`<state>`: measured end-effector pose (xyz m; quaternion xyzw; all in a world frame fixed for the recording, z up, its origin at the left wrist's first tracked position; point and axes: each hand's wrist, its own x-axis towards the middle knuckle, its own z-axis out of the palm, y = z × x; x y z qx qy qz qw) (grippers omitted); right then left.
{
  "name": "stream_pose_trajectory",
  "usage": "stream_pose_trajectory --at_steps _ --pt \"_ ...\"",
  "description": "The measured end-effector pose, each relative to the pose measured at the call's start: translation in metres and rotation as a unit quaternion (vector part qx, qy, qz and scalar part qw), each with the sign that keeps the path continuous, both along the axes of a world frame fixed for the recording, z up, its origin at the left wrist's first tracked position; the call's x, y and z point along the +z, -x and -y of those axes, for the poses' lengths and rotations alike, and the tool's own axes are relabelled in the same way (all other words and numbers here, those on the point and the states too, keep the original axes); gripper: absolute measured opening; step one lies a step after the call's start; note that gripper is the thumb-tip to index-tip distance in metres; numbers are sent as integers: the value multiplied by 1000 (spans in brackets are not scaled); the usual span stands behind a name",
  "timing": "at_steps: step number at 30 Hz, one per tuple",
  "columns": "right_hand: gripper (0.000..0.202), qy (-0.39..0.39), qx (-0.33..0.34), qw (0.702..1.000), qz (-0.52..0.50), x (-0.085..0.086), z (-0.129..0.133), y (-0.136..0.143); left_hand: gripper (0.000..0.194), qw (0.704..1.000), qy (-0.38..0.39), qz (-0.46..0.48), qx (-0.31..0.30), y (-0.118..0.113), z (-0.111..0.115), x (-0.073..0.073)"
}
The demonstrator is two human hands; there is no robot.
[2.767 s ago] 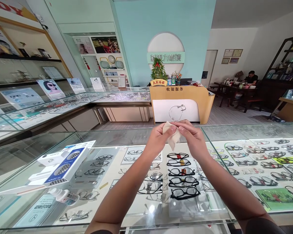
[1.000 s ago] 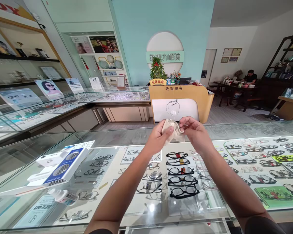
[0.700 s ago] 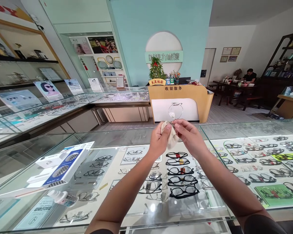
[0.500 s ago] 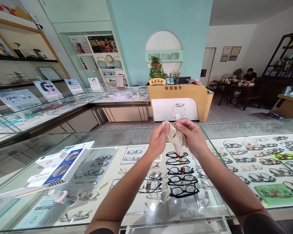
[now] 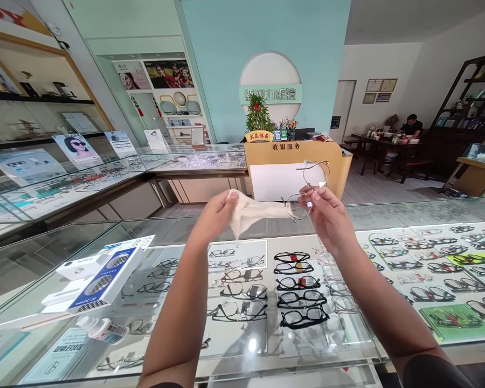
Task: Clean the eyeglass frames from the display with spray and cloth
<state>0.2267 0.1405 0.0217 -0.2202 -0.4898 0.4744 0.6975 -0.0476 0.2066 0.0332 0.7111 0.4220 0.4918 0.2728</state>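
A thin-rimmed round pair of glasses (image 5: 316, 175) is pinched near its bridge by my right hand (image 5: 327, 213), held tilted above the glass counter. My left hand (image 5: 216, 215) grips one end of a cream cloth (image 5: 244, 213) between thumb and fingers. The cloth stretches sideways to the lower lens, where its far end touches the rim. Both hands are raised over the display case, clearly apart from each other.
Under the counter glass (image 5: 242, 372) lie rows of glasses, with black frames (image 5: 303, 316) in the middle. At left are a blue and white box (image 5: 105, 277) and a white bottle (image 5: 103, 328). Beyond stands a wooden cash desk (image 5: 339, 172); a person (image 5: 412, 126) sits far right.
My left hand has moved left, drawing the cloth out from the glasses. My right hand has shifted slightly right, and the glasses now show more fully, tilted differently.
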Motion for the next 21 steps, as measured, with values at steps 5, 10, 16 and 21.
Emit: stream_pose_trajectory --at_steps 5,10,16,21 --pt "19 0 27 999 22 5 2 -4 48 980 32 -141 135 60 -27 -6" --pt "20 2 56 996 65 7 4 -5 46 918 174 -299 193 113 -60 -35" --pt "16 10 92 986 141 6 3 -5 45 907 172 -316 218 115 -60 -35" --pt "13 11 84 977 195 4 2 -8 71 945 -118 -271 141 36 10 4"
